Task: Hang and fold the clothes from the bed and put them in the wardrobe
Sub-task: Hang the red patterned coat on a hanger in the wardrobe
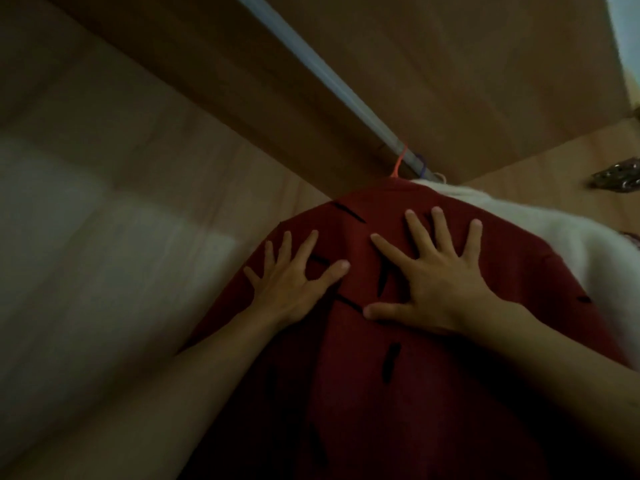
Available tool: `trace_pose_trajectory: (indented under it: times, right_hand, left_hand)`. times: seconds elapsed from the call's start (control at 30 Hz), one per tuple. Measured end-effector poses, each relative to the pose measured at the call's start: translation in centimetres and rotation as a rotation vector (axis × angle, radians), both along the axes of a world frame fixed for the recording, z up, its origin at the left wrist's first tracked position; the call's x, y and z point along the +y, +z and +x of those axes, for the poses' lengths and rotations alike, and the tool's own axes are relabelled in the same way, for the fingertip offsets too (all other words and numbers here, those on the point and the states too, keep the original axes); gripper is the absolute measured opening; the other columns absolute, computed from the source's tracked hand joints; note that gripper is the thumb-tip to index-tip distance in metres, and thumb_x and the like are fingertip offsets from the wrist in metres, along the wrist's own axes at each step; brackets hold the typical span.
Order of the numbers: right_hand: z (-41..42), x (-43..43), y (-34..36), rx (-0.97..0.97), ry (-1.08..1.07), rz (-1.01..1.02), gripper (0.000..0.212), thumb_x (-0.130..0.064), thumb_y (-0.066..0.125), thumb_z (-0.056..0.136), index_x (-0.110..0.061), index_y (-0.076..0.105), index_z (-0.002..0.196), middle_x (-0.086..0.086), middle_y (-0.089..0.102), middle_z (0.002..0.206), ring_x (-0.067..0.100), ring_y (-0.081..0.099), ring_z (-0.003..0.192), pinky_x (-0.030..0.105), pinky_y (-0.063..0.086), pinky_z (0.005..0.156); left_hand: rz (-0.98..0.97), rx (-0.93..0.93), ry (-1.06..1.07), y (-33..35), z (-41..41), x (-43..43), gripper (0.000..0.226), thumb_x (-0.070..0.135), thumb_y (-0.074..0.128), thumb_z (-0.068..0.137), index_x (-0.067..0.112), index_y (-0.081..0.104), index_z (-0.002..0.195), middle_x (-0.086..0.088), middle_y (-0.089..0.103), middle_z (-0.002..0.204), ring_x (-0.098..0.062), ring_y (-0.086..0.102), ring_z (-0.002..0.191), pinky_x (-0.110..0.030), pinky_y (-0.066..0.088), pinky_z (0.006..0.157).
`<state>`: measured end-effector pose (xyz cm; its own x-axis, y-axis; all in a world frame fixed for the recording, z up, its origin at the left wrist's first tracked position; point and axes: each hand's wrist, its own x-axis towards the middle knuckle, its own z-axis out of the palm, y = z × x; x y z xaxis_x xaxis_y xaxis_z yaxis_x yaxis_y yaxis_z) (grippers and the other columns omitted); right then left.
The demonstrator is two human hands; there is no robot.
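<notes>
A dark red garment (398, 393) with short black marks hangs inside the wardrobe from an orange hanger hook (399, 164) on the metal rail (332, 81). My left hand (294, 282) lies flat on the red cloth with fingers spread. My right hand (436, 271) presses flat on it too, fingers splayed. Behind the red garment hangs a white fluffy garment (571, 244), with a purple hanger hook (420, 166) beside the orange one.
The wardrobe's pale wooden side wall (121, 202) fills the left, and its top panel (450, 81) is above the rail. At the right edge a door hinge (620, 180) sits on the wooden side panel.
</notes>
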<state>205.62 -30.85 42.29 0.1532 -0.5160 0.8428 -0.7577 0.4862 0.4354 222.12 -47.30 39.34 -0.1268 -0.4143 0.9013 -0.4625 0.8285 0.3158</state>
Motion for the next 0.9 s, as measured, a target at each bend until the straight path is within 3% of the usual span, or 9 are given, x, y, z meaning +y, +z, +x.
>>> trace_pose_trajectory:
  times: [0.13,0.23,0.37,0.43,0.5,0.57,0.7,0.77,0.9]
  right_hand:
    - [-3.2,0.7,-0.1,0.034,-0.157,-0.040,0.118,-0.099,0.030,0.056,-0.048,-0.032,0.142,0.004,-0.033,0.158,0.032,-0.035,0.142,0.070,-0.017,0.106]
    - [-7.0,1.1,0.1,0.105,-0.195,-0.106,0.118,-0.098,0.014,0.047,-0.046,-0.033,0.142,0.002,-0.030,0.159,0.030,-0.032,0.144,0.067,-0.015,0.109]
    - [-10.5,0.3,0.1,0.230,-0.251,-0.153,0.120,-0.094,0.044,0.057,-0.040,-0.002,0.154,0.007,-0.002,0.165,0.034,-0.010,0.150,0.070,-0.003,0.111]
    - [-11.1,-0.2,-0.1,0.277,-0.259,-0.171,0.118,-0.090,0.050,0.059,-0.036,0.007,0.155,0.009,0.002,0.164,0.035,-0.008,0.150,0.070,-0.003,0.111]
    - [-11.0,-0.4,-0.6,0.275,-0.264,-0.179,0.115,-0.088,0.047,0.063,-0.034,0.005,0.156,0.010,-0.002,0.164,0.035,-0.012,0.149,0.071,-0.004,0.111]
    - [-10.5,-0.1,-1.4,0.214,-0.269,-0.154,0.116,-0.089,0.040,0.064,-0.035,-0.008,0.155,0.009,-0.015,0.163,0.034,-0.024,0.147,0.070,-0.009,0.111]
    - [-8.6,1.0,-5.8,0.042,-0.252,-0.018,0.128,-0.105,0.016,0.047,-0.039,-0.028,0.147,0.005,-0.038,0.155,0.032,-0.040,0.139,0.064,-0.021,0.109]
    - [-8.0,1.6,-9.1,0.025,-0.232,0.029,0.133,-0.108,0.015,0.043,-0.038,-0.020,0.151,0.006,-0.033,0.158,0.034,-0.033,0.143,0.064,-0.019,0.110]
    - [-8.3,3.4,-14.1,0.127,-0.250,0.061,0.135,-0.105,0.027,0.046,-0.027,0.019,0.156,0.014,0.006,0.164,0.042,0.004,0.149,0.068,0.001,0.113]
  left_hand:
    - [0.044,-0.093,0.104,-2.9,-0.9,-2.9,0.115,0.101,0.037,0.054,0.058,-0.016,0.146,0.002,-0.025,0.162,-0.031,-0.026,0.147,-0.073,-0.009,0.110]
    - [0.072,-0.095,0.040,-4.0,-3.8,-4.6,0.117,0.101,0.041,0.053,0.059,-0.021,0.144,0.004,-0.029,0.161,-0.032,-0.025,0.148,-0.072,-0.010,0.111]
    - [0.064,-0.064,-0.046,-6.6,-10.3,-6.5,0.111,0.095,0.043,0.064,0.056,-0.024,0.144,0.003,-0.030,0.160,-0.032,-0.022,0.149,-0.070,-0.007,0.113]
    - [0.060,-0.037,-0.085,-8.4,-13.1,-7.3,0.104,0.089,0.042,0.073,0.054,-0.025,0.144,0.001,-0.028,0.161,-0.032,-0.020,0.149,-0.067,-0.005,0.115]
    - [0.053,-0.004,-0.107,-9.7,-14.6,-7.6,0.098,0.084,0.041,0.079,0.053,-0.025,0.145,-0.001,-0.025,0.162,-0.031,-0.018,0.150,-0.062,-0.005,0.118]
    - [0.042,0.006,-0.117,-10.6,-14.7,-7.4,0.094,0.081,0.038,0.082,0.050,-0.024,0.147,-0.003,-0.023,0.163,-0.029,-0.017,0.150,-0.058,-0.007,0.119]
    - [0.038,0.001,-0.084,-12.5,-12.9,-6.7,0.092,0.079,0.034,0.085,0.045,-0.022,0.150,-0.006,-0.020,0.164,-0.028,-0.017,0.151,-0.052,-0.008,0.121]
    - [0.045,-0.006,-0.037,-13.9,-11.9,-6.0,0.091,0.077,0.031,0.087,0.042,-0.024,0.150,-0.008,-0.020,0.163,-0.027,-0.018,0.150,-0.050,-0.009,0.121]
    - [0.100,-0.077,0.034,-17.7,-10.3,-5.3,0.094,0.078,0.033,0.086,0.042,-0.028,0.148,-0.004,-0.027,0.161,-0.024,-0.023,0.149,-0.059,-0.013,0.117]
